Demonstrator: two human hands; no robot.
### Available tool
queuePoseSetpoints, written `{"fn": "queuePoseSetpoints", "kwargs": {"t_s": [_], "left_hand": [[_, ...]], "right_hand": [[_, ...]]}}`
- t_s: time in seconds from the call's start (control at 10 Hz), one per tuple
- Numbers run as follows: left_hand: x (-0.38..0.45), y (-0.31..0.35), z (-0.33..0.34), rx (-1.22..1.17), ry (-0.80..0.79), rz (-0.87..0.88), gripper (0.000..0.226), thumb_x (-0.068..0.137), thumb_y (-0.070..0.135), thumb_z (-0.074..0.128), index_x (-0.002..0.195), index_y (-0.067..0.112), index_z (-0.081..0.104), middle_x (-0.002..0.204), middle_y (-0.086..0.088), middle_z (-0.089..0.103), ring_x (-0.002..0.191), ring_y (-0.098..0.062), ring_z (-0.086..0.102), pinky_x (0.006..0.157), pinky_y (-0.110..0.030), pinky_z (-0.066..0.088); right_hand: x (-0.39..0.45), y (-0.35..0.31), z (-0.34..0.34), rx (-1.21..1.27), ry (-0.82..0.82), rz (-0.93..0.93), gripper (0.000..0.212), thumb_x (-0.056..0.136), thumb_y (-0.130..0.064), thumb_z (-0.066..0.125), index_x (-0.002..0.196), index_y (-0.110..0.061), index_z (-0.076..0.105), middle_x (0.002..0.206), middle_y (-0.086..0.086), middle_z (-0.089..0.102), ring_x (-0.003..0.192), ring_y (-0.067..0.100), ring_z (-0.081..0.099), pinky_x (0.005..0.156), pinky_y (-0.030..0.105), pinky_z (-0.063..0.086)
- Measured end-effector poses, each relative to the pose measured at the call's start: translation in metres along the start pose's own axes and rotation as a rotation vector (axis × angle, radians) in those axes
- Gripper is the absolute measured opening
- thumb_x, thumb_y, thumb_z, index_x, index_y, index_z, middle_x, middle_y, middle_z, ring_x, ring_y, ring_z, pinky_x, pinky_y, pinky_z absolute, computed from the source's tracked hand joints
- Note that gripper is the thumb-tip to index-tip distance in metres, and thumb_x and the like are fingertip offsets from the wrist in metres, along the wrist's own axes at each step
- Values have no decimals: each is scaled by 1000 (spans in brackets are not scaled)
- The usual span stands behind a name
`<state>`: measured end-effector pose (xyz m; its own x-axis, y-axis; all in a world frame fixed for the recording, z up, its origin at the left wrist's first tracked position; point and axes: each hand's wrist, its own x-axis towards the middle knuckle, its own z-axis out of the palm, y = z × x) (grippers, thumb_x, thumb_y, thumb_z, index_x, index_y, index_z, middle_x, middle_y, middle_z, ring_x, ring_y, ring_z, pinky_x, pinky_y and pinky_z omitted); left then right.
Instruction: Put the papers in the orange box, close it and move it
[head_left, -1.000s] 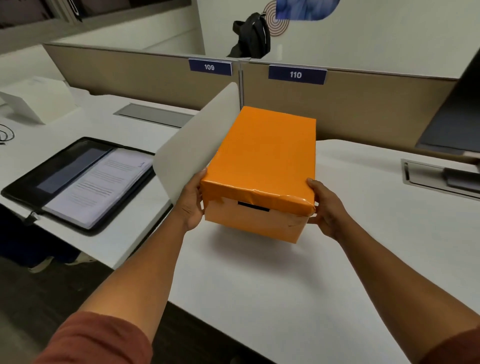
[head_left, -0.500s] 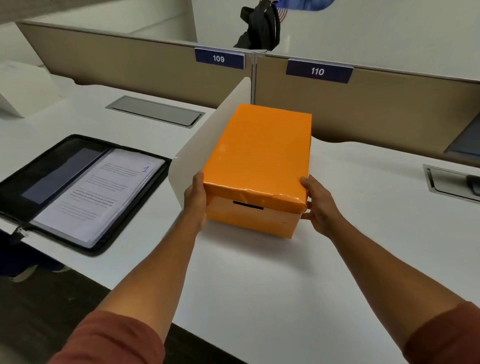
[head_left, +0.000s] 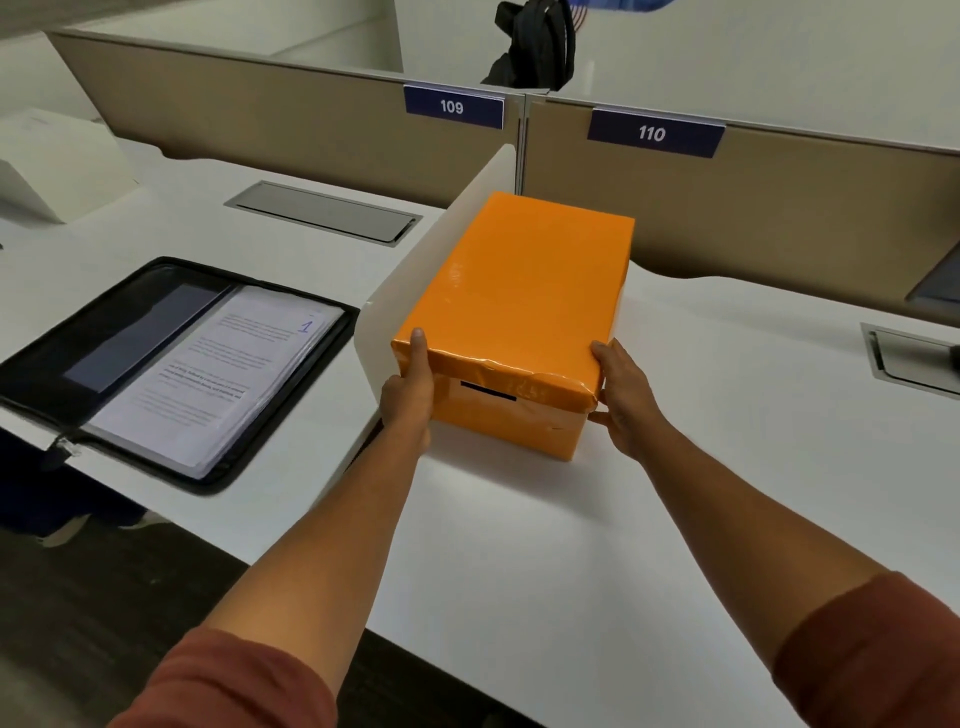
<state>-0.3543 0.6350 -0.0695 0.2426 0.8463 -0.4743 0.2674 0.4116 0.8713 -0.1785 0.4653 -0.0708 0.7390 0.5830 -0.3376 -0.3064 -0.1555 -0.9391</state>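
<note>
Orange box (head_left: 519, 291) btwn L hand (head_left: 408, 397), R hand (head_left: 623, 397)

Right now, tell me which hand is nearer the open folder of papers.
Left. The left hand grips the orange box on the side facing the folder; the right hand holds the far side.

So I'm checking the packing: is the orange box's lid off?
No, the lid sits shut on the orange box, held between both hands.
</note>
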Motion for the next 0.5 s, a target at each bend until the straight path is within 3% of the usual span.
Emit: {"fn": "queuePoseSetpoints", "kwargs": {"t_s": [0.1, 0.2, 0.3, 0.4, 0.5], "left_hand": [[-1, 2, -3, 2, -30, 9, 80, 68, 90, 45, 99, 18, 56, 100, -5, 66, 98, -26, 62, 96, -50, 52], [-3, 3, -2, 2, -11, -4, 86, 76, 85, 44, 122, 12, 54, 121, -10, 64, 111, -31, 59, 100, -48, 49], [-14, 3, 11, 28, 153, 90, 80, 91, 67, 40, 147, 10, 35, 144, -14, 49, 128, -34, 49, 99, -44, 43], [-32, -1, 26, 121, 316, 340, 73, 96, 48, 44, 156, 15, 17, 163, -14, 20, 148, -34, 22, 117, -53, 26], [-59, -7, 47, 332, 349, 734, 74, 97, 38, 48, 157, 11, 15, 167, -13, 7, 153, -30, 0, 123, -48, 6]], "right_hand": [[1, 1, -9, -24, -22, 28, 62, 93, -58, 50, 148, -35, 33, 147, 3, 48, 125, 32, 52, 100, 60, 45], [-3, 4, -23, -37, -35, 40, 79, 89, -61, 56, 154, -32, 23, 160, 4, 30, 142, 36, 36, 109, 64, 34], [-13, 5, -35, -229, 28, -66, 72, 93, -59, 49, 154, -28, 24, 163, 4, 25, 147, 32, 28, 114, 56, 28], [-21, 7, -55, -629, 139, -278, 70, 95, -58, 45, 154, -23, 26, 163, 5, 27, 151, 29, 16, 117, 50, 20], [-29, -3, -79, -975, 273, -452, 73, 96, -57, 41, 154, -15, 25, 163, 8, 24, 153, 30, 3, 120, 51, 13]]}}
